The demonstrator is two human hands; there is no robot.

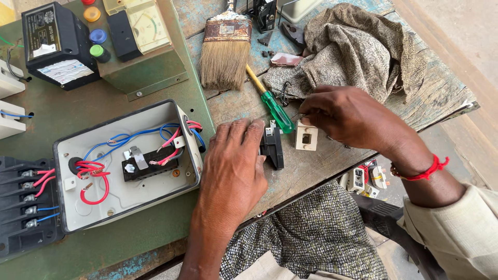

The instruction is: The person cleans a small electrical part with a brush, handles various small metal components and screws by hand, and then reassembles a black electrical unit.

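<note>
My left hand (232,166) lies palm down on the wooden bench, its fingertips pressing against a small black electrical part (272,148). My right hand (346,115) reaches in from the right, fingers pinched together just above a small cream square switch part (306,136); whether it grips the part or a thin wire, I cannot tell. A green-handled screwdriver (276,110) lies beside both hands, its yellow shaft pointing away. To the left stands an open grey switch box (127,161) with red and blue wires inside.
A wide paintbrush (224,49) and a crumpled patterned cloth (358,49) lie at the back. A green metal panel (145,67) with a meter and coloured buttons, a black unit (54,44) and a black terminal block (23,205) stand at left. The bench edge runs in front.
</note>
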